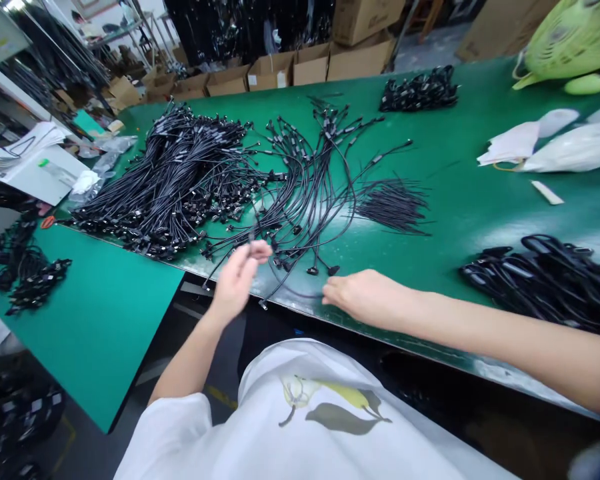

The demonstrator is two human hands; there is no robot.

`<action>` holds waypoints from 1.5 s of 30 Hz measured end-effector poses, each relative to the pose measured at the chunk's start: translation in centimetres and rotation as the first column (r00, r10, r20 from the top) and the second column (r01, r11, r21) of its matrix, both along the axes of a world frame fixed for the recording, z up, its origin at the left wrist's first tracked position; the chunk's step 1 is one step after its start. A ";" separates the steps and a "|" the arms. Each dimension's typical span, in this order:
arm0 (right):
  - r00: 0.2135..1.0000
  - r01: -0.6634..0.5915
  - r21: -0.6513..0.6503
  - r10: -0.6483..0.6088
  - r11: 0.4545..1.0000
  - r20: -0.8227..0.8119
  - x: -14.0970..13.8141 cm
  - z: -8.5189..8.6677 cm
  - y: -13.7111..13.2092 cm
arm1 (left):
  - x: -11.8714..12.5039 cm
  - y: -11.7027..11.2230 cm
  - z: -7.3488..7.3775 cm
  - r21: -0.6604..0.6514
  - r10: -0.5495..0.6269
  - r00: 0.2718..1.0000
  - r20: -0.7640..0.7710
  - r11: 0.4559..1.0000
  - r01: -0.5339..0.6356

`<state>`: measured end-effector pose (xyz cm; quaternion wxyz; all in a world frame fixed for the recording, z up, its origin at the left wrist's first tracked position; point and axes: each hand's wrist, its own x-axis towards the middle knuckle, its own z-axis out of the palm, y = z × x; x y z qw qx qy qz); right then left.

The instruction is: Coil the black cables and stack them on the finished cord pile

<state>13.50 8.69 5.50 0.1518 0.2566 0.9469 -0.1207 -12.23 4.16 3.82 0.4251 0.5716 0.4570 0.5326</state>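
A big heap of short black cables [180, 177] with plugs lies on the green table [460, 200], fanning out toward the front edge. My left hand [237, 280] hovers at that edge, its fingertips pinched on the end of one thin black cable [253, 237]. Near the edge, my right hand [363, 297] rests with fingers curled and pinches another part of a thin black cable [300, 293] running between the two hands. A small bunch of thin black ties [393, 207] lies just beyond my right hand.
Coiled black cables [545, 280] lie at the right, another bundle [420, 90] at the far side. White bags [555, 143] and a light green fan [575, 43] sit at the far right. A lower green table [95, 320] with cables stands left. Cardboard boxes [280, 70] line the back.
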 end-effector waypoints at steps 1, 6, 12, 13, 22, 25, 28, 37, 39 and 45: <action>0.999 -0.019 0.000 0.019 1.000 -0.042 -0.5 0.8 -0.4 | 1.1 -0.3 -0.3 0.059 -0.090 0.977 -0.195 0.993 0.104; 0.967 0.161 0.157 -0.124 0.974 -0.223 -0.9 3.8 1.8 | 3.4 -1.7 -0.9 -0.125 -0.359 0.849 -0.387 0.933 0.337; 0.843 0.224 -0.019 -0.204 0.974 -0.497 3.1 1.6 6.4 | 0.1 -0.6 1.0 -0.298 -0.098 0.670 0.736 0.841 0.451; 0.809 0.265 -0.046 -0.248 0.963 -0.533 3.8 0.9 6.7 | -0.6 -0.4 1.5 -0.291 0.010 0.595 0.804 0.879 0.378; 0.875 0.265 0.458 -0.011 0.849 -0.485 3.7 -1.0 2.0 | -1.3 1.2 1.0 -0.322 0.123 0.761 0.637 0.940 0.118; 0.915 0.053 0.372 0.104 0.927 -0.389 1.9 -0.3 -0.1 | 1.1 1.3 -0.6 -0.247 -0.033 0.941 0.336 0.961 0.122; 0.938 -0.055 0.019 0.059 0.998 -0.342 0.2 0.7 -0.6 | 3.5 0.4 -1.6 -0.134 -0.289 0.952 -0.103 0.952 0.275; 0.271 0.146 -0.612 -0.626 0.777 -0.731 -0.9 -1.0 2.4 | 4.3 -0.2 -1.7 -0.286 -0.223 0.848 0.481 0.874 0.392; 0.233 0.113 -0.721 -0.723 0.684 -0.650 -1.8 -2.8 1.8 | 4.9 0.1 -1.9 -0.315 -0.122 0.751 0.648 0.856 0.411; -0.119 -0.131 -0.953 -0.959 0.272 -0.257 -4.5 -3.9 -0.1 | 7.4 -0.7 -3.8 -0.399 -0.052 0.776 0.628 0.835 0.379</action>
